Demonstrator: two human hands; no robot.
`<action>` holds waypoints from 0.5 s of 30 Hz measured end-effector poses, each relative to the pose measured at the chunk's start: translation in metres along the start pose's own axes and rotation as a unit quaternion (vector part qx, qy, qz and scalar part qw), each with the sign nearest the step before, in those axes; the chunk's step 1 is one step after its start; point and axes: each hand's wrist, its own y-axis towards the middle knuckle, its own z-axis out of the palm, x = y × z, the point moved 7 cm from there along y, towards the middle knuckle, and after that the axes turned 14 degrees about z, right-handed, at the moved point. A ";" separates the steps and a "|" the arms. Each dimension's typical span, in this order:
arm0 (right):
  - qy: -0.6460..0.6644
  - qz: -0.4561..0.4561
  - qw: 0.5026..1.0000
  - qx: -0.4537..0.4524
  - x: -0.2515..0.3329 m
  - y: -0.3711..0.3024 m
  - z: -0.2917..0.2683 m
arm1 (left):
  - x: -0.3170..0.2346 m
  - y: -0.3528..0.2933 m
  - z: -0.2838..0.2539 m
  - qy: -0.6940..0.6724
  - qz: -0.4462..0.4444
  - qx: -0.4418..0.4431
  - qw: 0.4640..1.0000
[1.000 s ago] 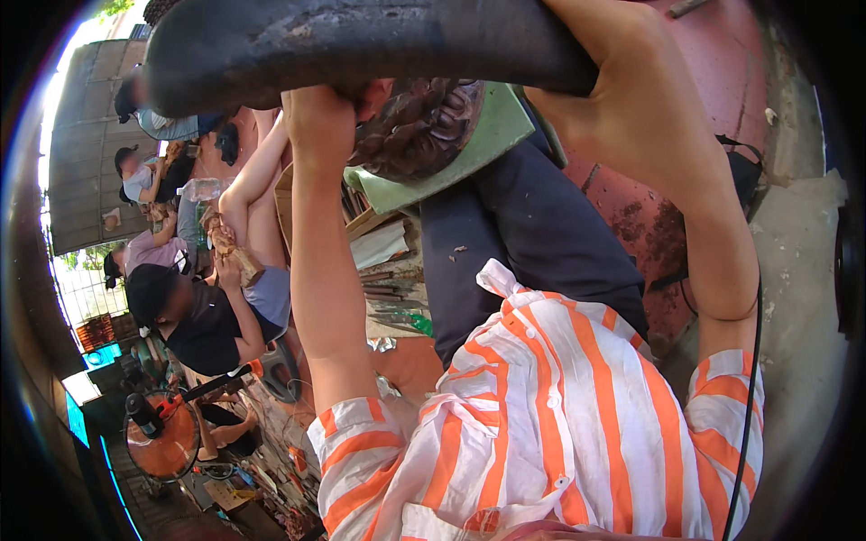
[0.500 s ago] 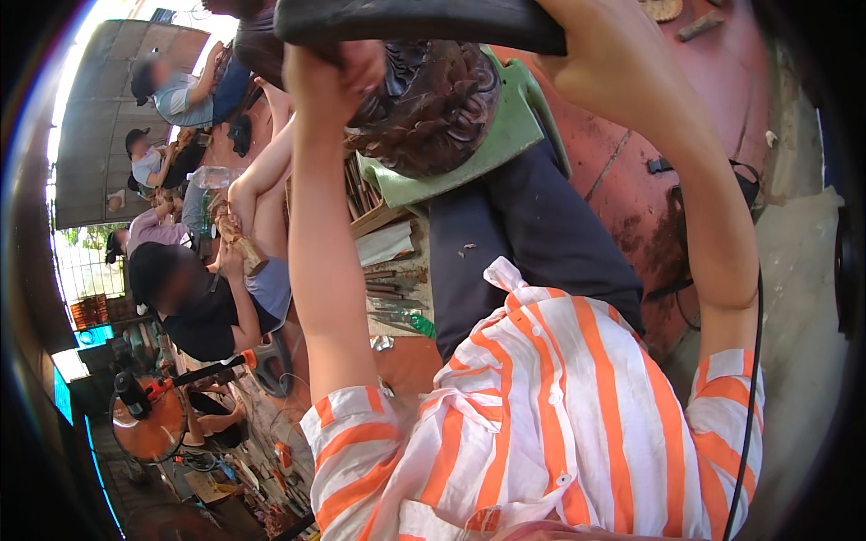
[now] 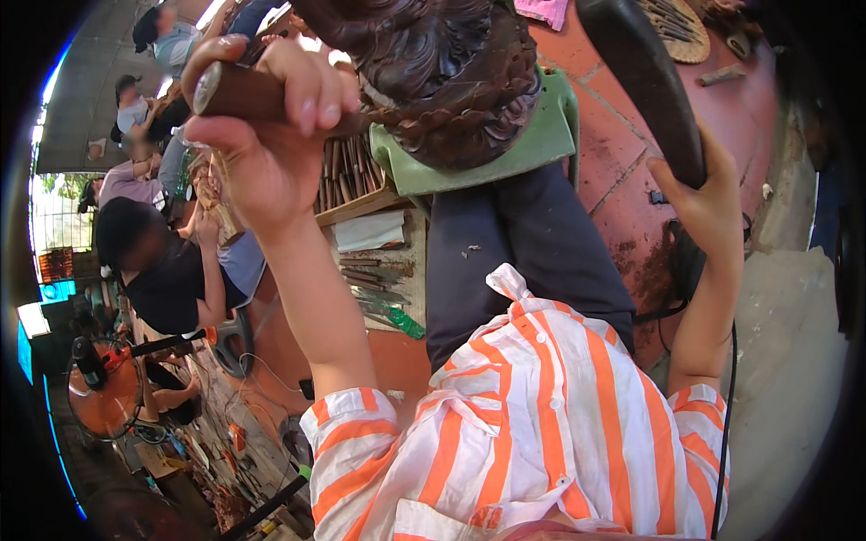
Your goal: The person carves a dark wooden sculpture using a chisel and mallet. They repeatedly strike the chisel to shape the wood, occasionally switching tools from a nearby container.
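My left hand (image 3: 271, 176) is closed round a thick brown wooden tool handle (image 3: 244, 95) with a pale worn end. The other end of this tool points toward the carving and is hidden. In front of me stands a dark brown wood carving (image 3: 451, 99), cut with swirls and petal-like shapes. It rests on a green support (image 3: 478, 178) above my knees. To the right, my right hand (image 3: 708, 203) grips a dark, curved wooden club (image 3: 649, 77) by its lower end. The club is raised, apart from the carving.
Left of my legs are a wooden tray (image 3: 361, 207) of tool handles, a folded white sheet (image 3: 370, 231) and several loose chisels (image 3: 365, 275). A round woven mat (image 3: 690, 36) with tools lies far right. Several people sit at the left, behind a fan (image 3: 106, 388).
The club has swung from lying across the carving's top to the right, with my right hand lowered. My left hand has moved left and turned, showing the handle. The view has shifted.
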 end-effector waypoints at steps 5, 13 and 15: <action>-0.008 -0.031 0.999 0.007 0.037 0.009 0.002 | 0.009 -0.005 0.001 0.015 0.016 0.014 1.000; -0.111 -0.138 0.984 0.003 0.098 0.007 0.008 | 0.054 -0.018 -0.020 0.051 0.005 -0.144 0.988; -0.098 -0.178 0.979 0.009 0.111 0.002 0.017 | 0.056 -0.023 -0.023 0.073 0.016 -0.174 0.982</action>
